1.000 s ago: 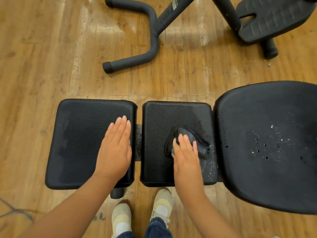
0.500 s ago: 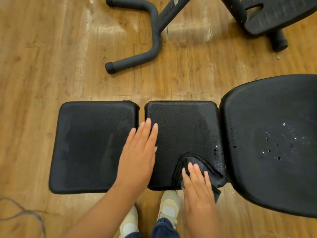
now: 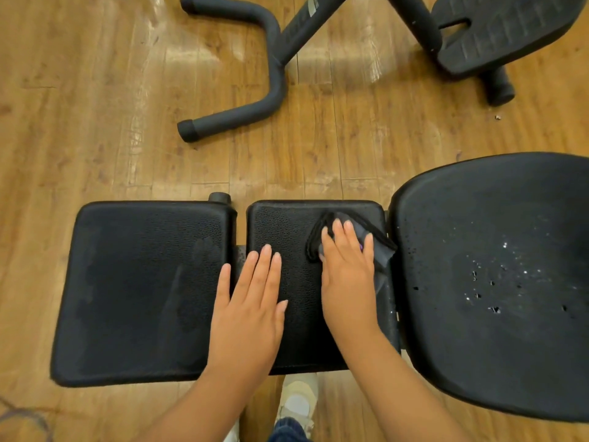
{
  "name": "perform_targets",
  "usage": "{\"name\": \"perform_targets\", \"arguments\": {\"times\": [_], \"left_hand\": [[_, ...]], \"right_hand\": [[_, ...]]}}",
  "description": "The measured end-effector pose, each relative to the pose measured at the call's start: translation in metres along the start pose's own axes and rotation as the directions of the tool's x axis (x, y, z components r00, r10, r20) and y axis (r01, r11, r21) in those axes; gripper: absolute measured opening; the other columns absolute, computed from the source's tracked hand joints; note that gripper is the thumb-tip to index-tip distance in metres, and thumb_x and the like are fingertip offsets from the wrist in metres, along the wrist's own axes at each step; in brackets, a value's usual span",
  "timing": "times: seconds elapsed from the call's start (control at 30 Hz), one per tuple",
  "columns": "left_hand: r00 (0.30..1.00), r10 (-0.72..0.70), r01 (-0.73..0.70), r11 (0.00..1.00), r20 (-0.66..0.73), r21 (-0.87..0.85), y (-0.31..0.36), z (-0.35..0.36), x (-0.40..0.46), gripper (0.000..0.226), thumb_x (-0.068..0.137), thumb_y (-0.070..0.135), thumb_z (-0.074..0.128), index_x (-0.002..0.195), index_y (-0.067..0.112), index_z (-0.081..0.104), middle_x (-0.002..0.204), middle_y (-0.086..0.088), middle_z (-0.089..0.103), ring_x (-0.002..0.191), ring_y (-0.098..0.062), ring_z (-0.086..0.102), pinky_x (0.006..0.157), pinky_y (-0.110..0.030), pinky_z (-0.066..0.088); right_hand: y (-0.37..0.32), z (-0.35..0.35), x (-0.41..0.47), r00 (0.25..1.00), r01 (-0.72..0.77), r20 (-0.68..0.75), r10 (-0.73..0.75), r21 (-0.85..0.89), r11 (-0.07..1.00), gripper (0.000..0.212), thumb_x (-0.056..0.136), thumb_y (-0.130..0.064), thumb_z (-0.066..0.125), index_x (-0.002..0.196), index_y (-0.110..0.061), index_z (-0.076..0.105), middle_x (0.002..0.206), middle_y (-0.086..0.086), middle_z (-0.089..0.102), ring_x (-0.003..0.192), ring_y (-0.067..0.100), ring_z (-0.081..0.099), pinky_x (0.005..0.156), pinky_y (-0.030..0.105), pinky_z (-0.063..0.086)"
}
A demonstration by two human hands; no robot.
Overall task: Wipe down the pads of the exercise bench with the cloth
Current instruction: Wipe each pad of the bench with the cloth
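Wooden floor beneath black bench pads

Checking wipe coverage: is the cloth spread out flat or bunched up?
Bunched up. The cloth lies crumpled under the right hand on the middle pad, its dark hem folded in loops.

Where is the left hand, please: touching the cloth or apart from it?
Apart. The head view shows bare middle pad between the flat left hand and the cloth, which lies under the right hand.
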State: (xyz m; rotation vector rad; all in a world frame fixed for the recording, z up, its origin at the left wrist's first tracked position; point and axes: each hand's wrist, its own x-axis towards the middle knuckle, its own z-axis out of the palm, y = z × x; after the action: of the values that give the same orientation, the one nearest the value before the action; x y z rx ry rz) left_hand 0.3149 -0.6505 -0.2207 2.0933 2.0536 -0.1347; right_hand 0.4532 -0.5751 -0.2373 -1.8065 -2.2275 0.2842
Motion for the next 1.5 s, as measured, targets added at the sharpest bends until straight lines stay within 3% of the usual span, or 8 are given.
{"name": "perform_targets", "arguments": {"times": [0.1, 0.43, 0.67, 0.8, 0.97, 1.07, 1.27, 1.5], "left_hand": [[1.0, 0.009, -0.009, 1.0, 0.009, 0.003, 0.0, -0.002, 0.001, 0.06, 0.095, 0.037, 0.024, 0.148, 0.008, 0.027, 0.155, -0.01, 0.027, 0.142, -0.026, 0.025, 0.112, -0.054, 0.022], [1.0, 0.007, -0.007, 1.0, 0.005, 0.004, 0.0, -0.002, 0.0, 0.06, 0.095, 0.037, 0.024, 0.148, 0.009, 0.027, 0.155, -0.01, 0.027, 0.142, -0.026, 0.025, 0.112, -0.053, 0.023], [1.0, 0.01, -0.01, 1.0, -0.01, 0.018, -0.001, 0.0, 0.0, 0.06, 0.096, 0.037, 0.023, 0.148, 0.009, 0.024, 0.155, -0.01, 0.025, 0.143, -0.026, 0.023, 0.114, -0.052, 0.02], [1.0, 0.012, -0.012, 1.0, -0.013, 0.018, -0.001, -0.001, -0.001, 0.06, 0.096, 0.038, 0.022, 0.148, 0.009, 0.025, 0.155, -0.01, 0.025, 0.142, -0.027, 0.024, 0.113, -0.052, 0.021], [1.0, 0.021, -0.021, 0.999, -0.017, 0.026, 0.0, -0.001, -0.001, 0.06, 0.096, 0.038, 0.021, 0.149, 0.009, 0.024, 0.155, -0.011, 0.025, 0.143, -0.027, 0.024, 0.113, -0.052, 0.02], [0.999, 0.021, -0.02, 0.999, -0.027, 0.029, 0.0, 0.0, -0.001, 0.06, 0.097, 0.037, 0.019, 0.148, 0.008, 0.025, 0.155, -0.011, 0.025, 0.142, -0.027, 0.024, 0.114, -0.051, 0.019], [0.999, 0.026, -0.026, 1.0, -0.04, 0.006, -0.001, 0.003, -0.001, 0.06, 0.097, 0.036, 0.02, 0.148, 0.006, 0.024, 0.155, -0.011, 0.024, 0.143, -0.027, 0.022, 0.114, -0.049, 0.019], [0.999, 0.02, -0.02, 1.0, -0.036, -0.001, -0.001, 0.003, 0.001, 0.06, 0.096, 0.036, 0.022, 0.148, 0.007, 0.023, 0.155, -0.011, 0.024, 0.143, -0.026, 0.022, 0.114, -0.048, 0.02]], "right_hand": [[0.002, 0.003, 0.037, 1.0, 0.003, -0.012, -0.004, -0.018, 1.0, 0.049, 0.075, 0.006, 0.067, 0.123, 0.002, 0.055, 0.132, 0.02, 0.052, 0.128, 0.035, 0.042, 0.107, 0.055, 0.02], [0.01, 0.002, 0.028, 0.999, 0.036, -0.025, -0.037, -0.025, 0.999, 0.052, 0.073, 0.007, 0.068, 0.123, 0.003, 0.054, 0.131, 0.022, 0.052, 0.127, 0.035, 0.043, 0.109, 0.052, 0.023], [0.01, -0.003, -0.077, 0.998, 0.051, 0.047, -0.053, 0.052, 0.997, 0.044, 0.088, -0.008, 0.028, 0.131, -0.007, 0.038, 0.138, 0.015, 0.045, 0.137, 0.024, 0.023, 0.112, 0.045, 0.014], [0.022, 0.0, -0.141, 0.99, 0.123, 0.054, -0.127, 0.062, 0.99, 0.043, 0.098, -0.013, 0.015, 0.137, -0.008, 0.032, 0.152, 0.007, 0.018, 0.143, 0.016, 0.002, 0.113, 0.04, 0.006], [0.027, -0.007, -0.142, 0.991, 0.11, 0.073, -0.112, 0.032, 0.993, 0.043, 0.1, -0.02, 0.008, 0.124, -0.006, 0.041, 0.143, 0.008, 0.03, 0.143, 0.014, 0.003, 0.116, 0.037, 0.004], [0.022, -0.005, -0.129, 1.0, -0.01, -0.013, 0.011, 0.089, 0.996, 0.042, 0.1, -0.017, 0.01, 0.127, -0.005, 0.04, 0.142, 0.011, 0.034, 0.142, 0.016, 0.01, 0.115, 0.04, 0.011], [0.022, -0.008, -0.07, 0.99, -0.121, -0.07, 0.126, 0.066, 0.99, 0.044, 0.079, 0.001, 0.05, 0.123, -0.001, 0.054, 0.132, 0.019, 0.052, 0.131, 0.027, 0.033, 0.112, 0.043, 0.015], [0.037, -0.009, 0.033, 0.995, -0.104, -0.003, 0.104, 0.091, 0.99, 0.04, 0.089, 0.001, 0.048, 0.129, 0.001, 0.049, 0.14, 0.021, 0.041, 0.135, 0.033, 0.03, 0.113, 0.045, 0.015]]}}
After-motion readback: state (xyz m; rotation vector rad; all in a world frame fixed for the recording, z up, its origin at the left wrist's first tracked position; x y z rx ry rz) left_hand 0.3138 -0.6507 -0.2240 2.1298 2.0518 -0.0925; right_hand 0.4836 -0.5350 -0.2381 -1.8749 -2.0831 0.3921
